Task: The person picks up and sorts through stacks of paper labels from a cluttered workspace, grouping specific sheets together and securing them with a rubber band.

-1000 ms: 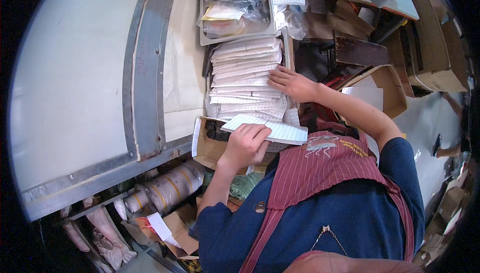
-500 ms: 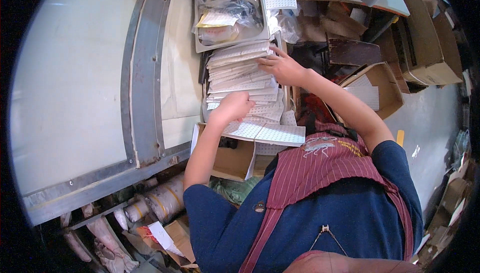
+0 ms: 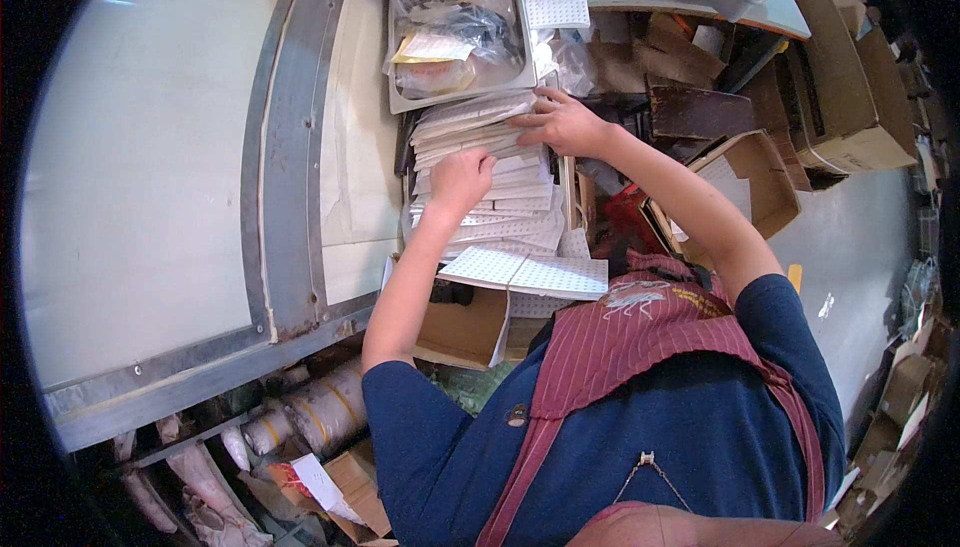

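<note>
A tall stack of white perforated sheets (image 3: 500, 202) stands in front of me against the wall. My left hand (image 3: 460, 179) rests on the stack's upper sheets, fingers curled over their edge. My right hand (image 3: 562, 125) lies flat on the top sheets near the stack's far end, fingers spread and pressing them. Two loose perforated sheets (image 3: 525, 272) stick out from the stack's near end, above an open cardboard box (image 3: 462, 332). Neither hand lifts a sheet clear.
A grey tray (image 3: 455, 42) with plastic bags and papers sits beyond the stack. Cardboard boxes (image 3: 840, 97) and dark boards (image 3: 700, 112) crowd the right side. A metal-framed panel (image 3: 285, 167) fills the left. Rolled material (image 3: 315, 412) lies low on the left.
My left hand let go of the loose sheet near my chest and moved up onto the stack. My right hand slid farther up the stack toward the tray.
</note>
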